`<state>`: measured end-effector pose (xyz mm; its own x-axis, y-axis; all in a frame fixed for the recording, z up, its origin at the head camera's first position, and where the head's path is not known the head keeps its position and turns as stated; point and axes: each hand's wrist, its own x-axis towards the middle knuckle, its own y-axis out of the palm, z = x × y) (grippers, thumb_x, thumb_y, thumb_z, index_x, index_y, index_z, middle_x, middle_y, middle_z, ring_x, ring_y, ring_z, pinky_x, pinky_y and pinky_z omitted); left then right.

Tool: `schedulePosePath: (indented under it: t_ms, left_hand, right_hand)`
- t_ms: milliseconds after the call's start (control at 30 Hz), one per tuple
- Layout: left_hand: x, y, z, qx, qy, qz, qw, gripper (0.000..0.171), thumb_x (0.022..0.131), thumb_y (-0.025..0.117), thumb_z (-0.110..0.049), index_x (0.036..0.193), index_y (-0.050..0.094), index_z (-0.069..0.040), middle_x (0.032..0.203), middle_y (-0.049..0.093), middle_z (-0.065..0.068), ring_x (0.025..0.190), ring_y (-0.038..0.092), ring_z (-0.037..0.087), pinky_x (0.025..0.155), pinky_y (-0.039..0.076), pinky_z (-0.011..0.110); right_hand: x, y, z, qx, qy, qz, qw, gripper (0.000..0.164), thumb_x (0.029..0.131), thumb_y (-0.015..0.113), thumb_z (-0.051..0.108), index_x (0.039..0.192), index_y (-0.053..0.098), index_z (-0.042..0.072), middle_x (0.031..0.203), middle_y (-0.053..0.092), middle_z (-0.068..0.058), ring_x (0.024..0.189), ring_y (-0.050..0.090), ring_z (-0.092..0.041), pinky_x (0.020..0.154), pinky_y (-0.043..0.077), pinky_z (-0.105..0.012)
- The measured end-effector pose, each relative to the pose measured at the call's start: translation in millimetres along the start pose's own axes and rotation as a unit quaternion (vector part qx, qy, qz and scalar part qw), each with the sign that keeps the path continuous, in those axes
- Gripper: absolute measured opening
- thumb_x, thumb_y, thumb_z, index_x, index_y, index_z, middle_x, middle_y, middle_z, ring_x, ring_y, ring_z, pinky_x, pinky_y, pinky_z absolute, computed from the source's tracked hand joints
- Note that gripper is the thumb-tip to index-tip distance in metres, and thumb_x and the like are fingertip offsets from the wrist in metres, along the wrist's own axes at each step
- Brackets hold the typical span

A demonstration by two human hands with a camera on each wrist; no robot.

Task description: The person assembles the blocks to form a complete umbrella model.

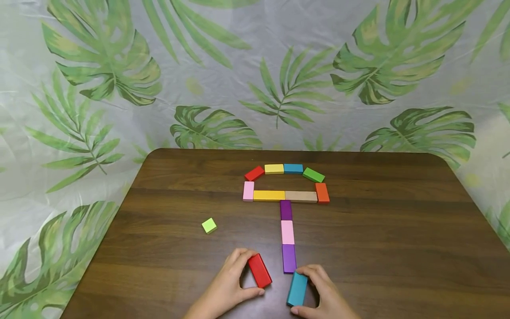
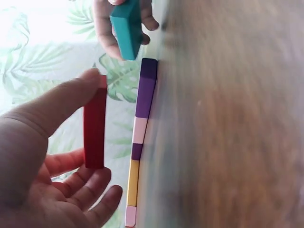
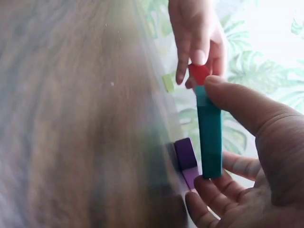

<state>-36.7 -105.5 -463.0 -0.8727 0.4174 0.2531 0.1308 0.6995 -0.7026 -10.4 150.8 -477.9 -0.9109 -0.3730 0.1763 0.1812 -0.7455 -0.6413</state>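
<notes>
My left hand (image 1: 233,281) pinches a red block (image 1: 260,270) by its two ends, thumb at the near end and fingers at the far end. A teal block (image 1: 297,289) is held the same way in my right hand (image 1: 324,294). In the left wrist view the red block (image 2: 95,123) hangs above the table. Just beyond the teal block lies a purple block (image 1: 289,258), the near end of a straight column. A pink block (image 1: 287,232) and a dark purple block (image 1: 286,210) continue that column away from me.
At the column's far end, a yellow-orange block (image 1: 269,196) and a plain wooden block (image 1: 301,196) form a crossbar. Above it arches a ring of blocks, including a green one (image 1: 314,174) and an orange one (image 1: 322,192). A lime block (image 1: 209,225) lies apart, left on the brown table (image 1: 398,248).
</notes>
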Motion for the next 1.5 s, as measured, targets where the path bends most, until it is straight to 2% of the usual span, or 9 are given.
schedulePosePath:
  t_ms: [200, 333, 633, 767, 900, 967, 1133, 1200, 1500]
  left_hand:
    - [-1.8, 6.6, 3.1, 0.009, 0.002, 0.021, 0.9997, 0.071, 0.060, 0.082, -0.033, 0.118, 0.049, -0.009, 0.110, 0.045, -0.004, 0.101, 0.045, 0.012, 0.087, 0.041, 0.029]
    - [-2.9, 11.8, 5.0, 0.020, 0.008, 0.037, 0.9991, 0.072, 0.060, 0.081, -0.035, 0.118, 0.049, -0.008, 0.110, 0.046, -0.004, 0.102, 0.045, 0.013, 0.088, 0.040, 0.030]
    - [-3.0, 18.5, 8.0, 0.081, 0.023, 0.049, 0.9952, 0.074, 0.059, 0.080, -0.042, 0.117, 0.051, -0.007, 0.107, 0.047, -0.004, 0.096, 0.045, 0.014, 0.085, 0.039, 0.031]
    - [-3.2, 19.5, 8.4, 0.095, 0.030, 0.054, 0.9936, 0.073, 0.058, 0.079, -0.045, 0.116, 0.051, -0.009, 0.105, 0.047, -0.003, 0.095, 0.045, 0.014, 0.085, 0.038, 0.032]
    - [-4.0, 18.6, 8.9, 0.095, 0.036, 0.055, 0.9933, 0.075, 0.058, 0.078, -0.048, 0.116, 0.051, -0.009, 0.105, 0.047, -0.003, 0.094, 0.044, 0.013, 0.085, 0.037, 0.031]
    - [-4.4, 17.4, 9.2, 0.090, 0.036, 0.059, 0.9935, 0.074, 0.060, 0.077, -0.049, 0.117, 0.051, -0.009, 0.106, 0.047, -0.003, 0.094, 0.044, 0.013, 0.085, 0.037, 0.031]
    - [-5.2, 12.8, 9.7, 0.074, 0.029, 0.069, 0.9944, 0.066, 0.068, 0.073, -0.047, 0.118, 0.051, -0.009, 0.107, 0.048, -0.004, 0.096, 0.044, 0.013, 0.086, 0.038, 0.031]
    - [-5.3, 11.4, 10.1, 0.071, 0.029, 0.068, 0.9947, 0.062, 0.071, 0.072, -0.045, 0.117, 0.052, -0.009, 0.106, 0.048, -0.004, 0.097, 0.044, 0.012, 0.087, 0.038, 0.030]
    - [-5.2, 12.8, 11.4, 0.079, 0.038, 0.058, 0.9944, 0.057, 0.073, 0.070, -0.045, 0.115, 0.054, -0.010, 0.104, 0.049, -0.005, 0.094, 0.045, 0.010, 0.085, 0.038, 0.029]
  right_hand:
    - [0, 6, -3, -0.004, -0.026, -0.002, 1.000, 0.066, 0.062, 0.080, 0.040, 0.115, 0.053, 0.012, 0.106, 0.040, 0.008, 0.092, 0.043, -0.007, 0.074, 0.043, -0.025]
    - [-1, 9, -2, -0.007, -0.028, 0.004, 1.000, 0.066, 0.062, 0.080, 0.039, 0.114, 0.053, 0.010, 0.103, 0.038, 0.008, 0.090, 0.042, -0.007, 0.073, 0.042, -0.024]
    - [-1, 16, -1, -0.058, -0.029, -0.006, 0.998, 0.068, 0.061, 0.078, 0.047, 0.114, 0.055, 0.011, 0.101, 0.037, 0.010, 0.089, 0.039, -0.008, 0.068, 0.037, -0.028]
    - [-2, 17, 1, -0.086, -0.017, -0.001, 0.996, 0.072, 0.060, 0.075, 0.054, 0.115, 0.056, 0.013, 0.100, 0.037, 0.010, 0.089, 0.039, -0.008, 0.067, 0.034, -0.031]
    - [-2, 16, 3, -0.083, -0.001, 0.011, 0.997, 0.076, 0.059, 0.074, 0.057, 0.119, 0.053, 0.015, 0.100, 0.036, 0.011, 0.089, 0.038, -0.008, 0.067, 0.033, -0.032]
    - [-1, 14, 2, -0.072, -0.015, 0.010, 0.997, 0.076, 0.059, 0.076, 0.055, 0.119, 0.052, 0.015, 0.101, 0.037, 0.010, 0.089, 0.039, -0.008, 0.067, 0.035, -0.032]
    - [0, 9, -3, -0.059, -0.083, -0.004, 0.995, 0.072, 0.059, 0.081, 0.043, 0.117, 0.053, 0.011, 0.102, 0.040, 0.008, 0.088, 0.043, -0.007, 0.067, 0.040, -0.029]
    - [0, 7, -4, -0.061, -0.093, -0.003, 0.994, 0.071, 0.059, 0.082, 0.041, 0.116, 0.053, 0.011, 0.102, 0.041, 0.008, 0.089, 0.043, -0.007, 0.068, 0.040, -0.030]
    - [-1, 7, -2, -0.065, -0.055, 0.011, 0.996, 0.065, 0.061, 0.080, 0.039, 0.114, 0.054, 0.015, 0.101, 0.041, 0.011, 0.089, 0.041, -0.006, 0.068, 0.037, -0.029]
